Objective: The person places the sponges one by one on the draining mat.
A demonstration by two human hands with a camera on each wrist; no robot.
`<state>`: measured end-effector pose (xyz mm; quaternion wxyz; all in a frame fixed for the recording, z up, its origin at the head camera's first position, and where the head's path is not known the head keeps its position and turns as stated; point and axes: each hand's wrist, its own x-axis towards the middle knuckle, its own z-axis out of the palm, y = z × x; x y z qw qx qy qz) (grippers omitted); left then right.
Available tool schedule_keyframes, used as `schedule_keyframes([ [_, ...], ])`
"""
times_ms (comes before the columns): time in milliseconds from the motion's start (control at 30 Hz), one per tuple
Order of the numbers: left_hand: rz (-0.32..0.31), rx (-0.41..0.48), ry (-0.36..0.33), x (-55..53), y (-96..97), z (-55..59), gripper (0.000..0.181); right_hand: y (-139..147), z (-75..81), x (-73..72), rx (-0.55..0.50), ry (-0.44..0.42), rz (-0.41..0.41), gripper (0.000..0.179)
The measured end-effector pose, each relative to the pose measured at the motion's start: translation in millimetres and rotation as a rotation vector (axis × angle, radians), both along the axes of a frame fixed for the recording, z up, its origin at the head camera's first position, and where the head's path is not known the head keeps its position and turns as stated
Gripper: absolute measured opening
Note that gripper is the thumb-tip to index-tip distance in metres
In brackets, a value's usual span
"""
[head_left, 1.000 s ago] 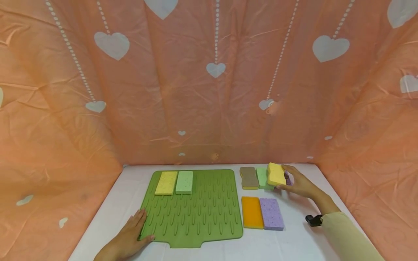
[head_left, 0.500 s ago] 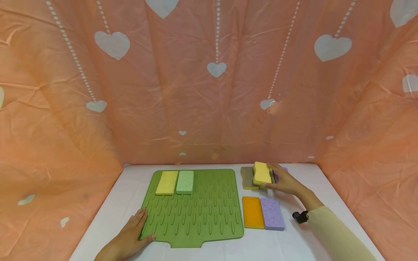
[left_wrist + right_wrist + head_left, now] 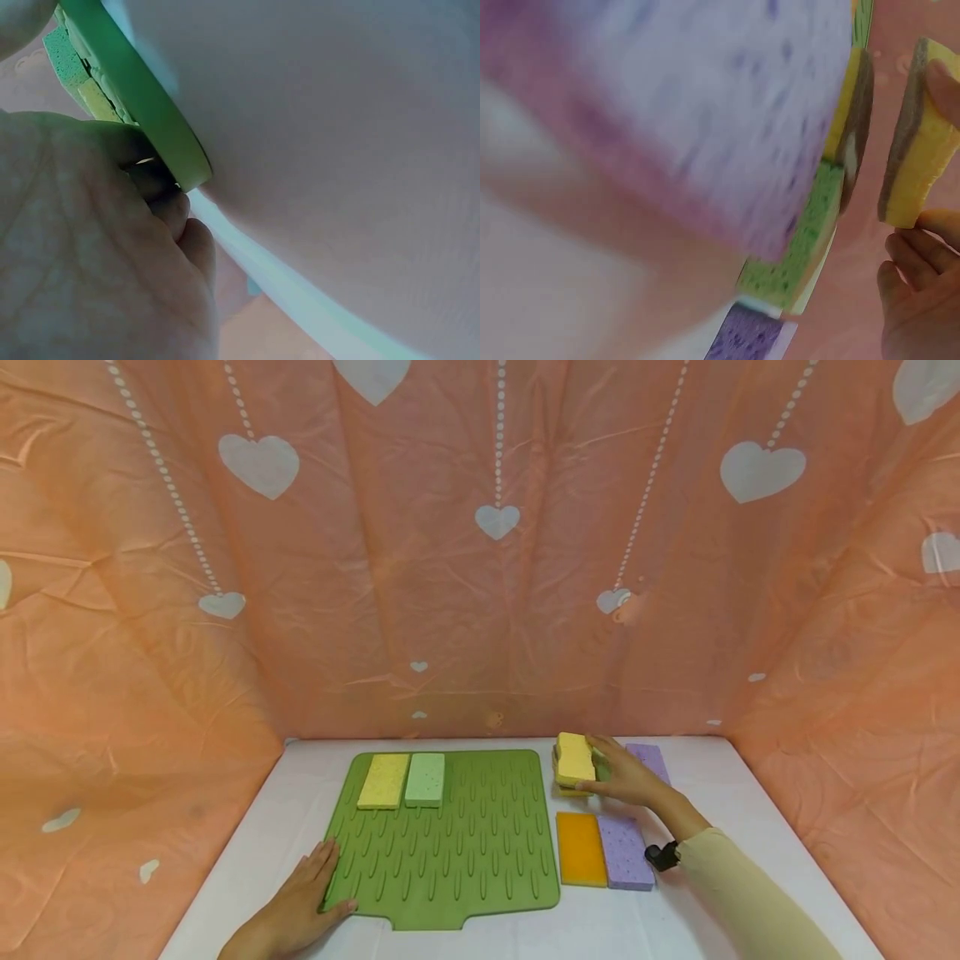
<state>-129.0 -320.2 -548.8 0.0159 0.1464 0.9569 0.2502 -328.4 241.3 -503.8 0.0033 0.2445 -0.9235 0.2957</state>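
Between thumb and fingers, my right hand (image 3: 624, 775) grips a yellow sponge (image 3: 574, 760) with a grey-brown scouring side. In the right wrist view this held sponge (image 3: 924, 154) is raised above a like sponge (image 3: 857, 112), which it mostly covers in the head view. Beside that lower one lies a green sponge (image 3: 799, 251), largely hidden by my right hand in the head view. My left hand (image 3: 300, 893) rests with extended fingers along the left edge of a green ridged mat (image 3: 450, 860). On the mat's far left lie a yellow sponge (image 3: 383, 781) and a pale green sponge (image 3: 424, 779).
Right of the mat, an orange sponge (image 3: 581, 849) and a purple sponge (image 3: 626, 852) lie side by side. Another purple sponge (image 3: 649, 762) lies farther back. A heart-printed orange curtain (image 3: 487, 610) encloses the white table (image 3: 720, 777) on three sides.
My right hand has carried the yellow sponge leftward, from over the green sponge to over the grey-brown one. The back purple sponge has come into fuller view. My left hand has stayed put.
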Motion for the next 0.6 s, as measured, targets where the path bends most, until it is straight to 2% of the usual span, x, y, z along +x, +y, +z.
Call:
schedule_keyframes([
  [133, -0.001, -0.008, 0.041, -0.5, -1.3, -4.5, 0.098, -11, -0.6, 0.0, -0.008, -0.002, 0.031, 0.109],
  [267, -0.003, -0.012, 0.037, -0.7, -0.3, -3.0, 0.097, -19, 0.1, 1.2, -0.004, -0.001, 0.054, 0.107],
  [500, 0.033, -0.025, -0.087, 0.6, 5.8, 10.7, 0.102, -32, 5.3, 2.2, 0.002, -0.001, 0.08, 0.105],
  [600, 0.036, -0.021, -0.085, 0.2, 5.7, 9.4, 0.102, -39, 7.5, 1.4, 0.006, 0.002, 0.093, 0.105],
])
